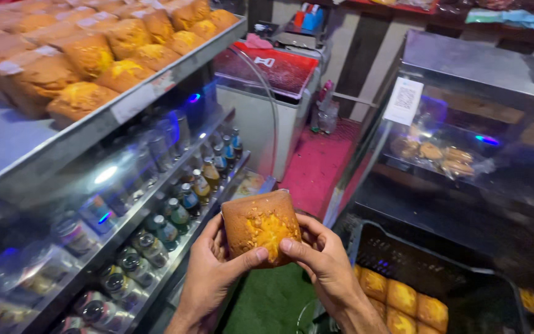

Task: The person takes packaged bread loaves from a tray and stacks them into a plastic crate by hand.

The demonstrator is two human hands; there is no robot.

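Here a golden square cake [261, 227] sits near centre, gripped by both hands: left hand [208, 272] and right hand [322, 260] with fingers closed on its lower edges. It looks light, soft and crumbly, best held gently by the sides. More wrapped cakes [94, 55] with white labels fill the far-left shelf [7, 142]; a white square sign [403, 101] hangs on the right display case [477, 68].

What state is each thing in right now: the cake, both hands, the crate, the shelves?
Cake: unwrapped, held up in both hands.
Left hand: closed on the cake's left side.
Right hand: closed on the cake's right side.
Black crate: open, part filled with cakes.
Top shelf: loaded with cakes toward the back.
Lower shelves: stocked with upright bottles.
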